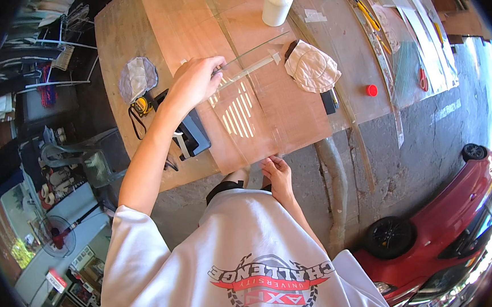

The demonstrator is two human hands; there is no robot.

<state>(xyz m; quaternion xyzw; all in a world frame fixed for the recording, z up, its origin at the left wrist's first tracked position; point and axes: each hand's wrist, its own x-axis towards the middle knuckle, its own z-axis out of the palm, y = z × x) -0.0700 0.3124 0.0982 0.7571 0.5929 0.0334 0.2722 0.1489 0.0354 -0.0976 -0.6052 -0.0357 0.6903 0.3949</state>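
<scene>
A clear glass sheet lies on a brown plywood board on the workbench. Across its far part lies a long clear straightedge. My left hand is stretched out and presses down on the left end of that straightedge, fingers curled over it. At the near edge of the glass, close to my body, my right hand has its fingertips pinched on the rim. Whether it also holds a small tool is hidden.
On the bench are a white bottle with a black cap, a beige cloth, a grey cloth, a yellow tape measure, a dark box, a red cap and glass strips. A red car stands at lower right.
</scene>
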